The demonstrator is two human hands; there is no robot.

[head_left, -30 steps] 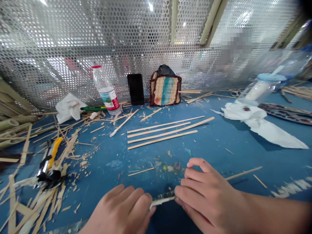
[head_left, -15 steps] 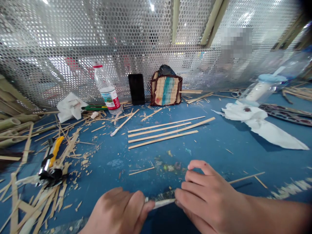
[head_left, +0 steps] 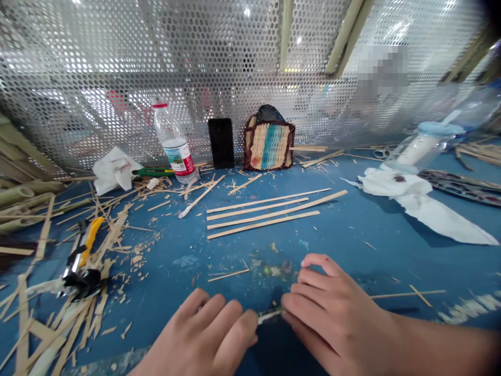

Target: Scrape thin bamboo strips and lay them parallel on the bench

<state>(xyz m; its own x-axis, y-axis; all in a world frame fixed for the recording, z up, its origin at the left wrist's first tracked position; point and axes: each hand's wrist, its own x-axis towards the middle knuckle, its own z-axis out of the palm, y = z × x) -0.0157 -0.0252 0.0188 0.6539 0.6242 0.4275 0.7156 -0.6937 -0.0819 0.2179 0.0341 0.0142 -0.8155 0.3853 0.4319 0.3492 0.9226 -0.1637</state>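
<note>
My left hand (head_left: pixel 203 339) and my right hand (head_left: pixel 332 313) are low at the front of the blue table (head_left: pixel 352 235), both closed on one thin bamboo strip (head_left: pixel 270 315). A short pale stretch of the strip shows between my fingertips. Its long thin tail (head_left: pixel 407 294) runs out to the right past my right wrist, lying low over the table. Several longer bamboo strips (head_left: pixel 270 211) lie side by side in the middle of the table, beyond my hands.
A yellow-handled knife (head_left: pixel 84 250) lies among bamboo shavings on the left. Along the perforated metal wall stand a water bottle (head_left: pixel 174 146), a black phone (head_left: pixel 221 142) and a small woven piece (head_left: pixel 269 143). White tissue (head_left: pixel 415 201) and a tipped plastic bottle (head_left: pixel 426 141) lie right.
My left hand has slid right along the strip, so less of it shows between my hands. The strip's tail at the right has swung down, lying flatter.
</note>
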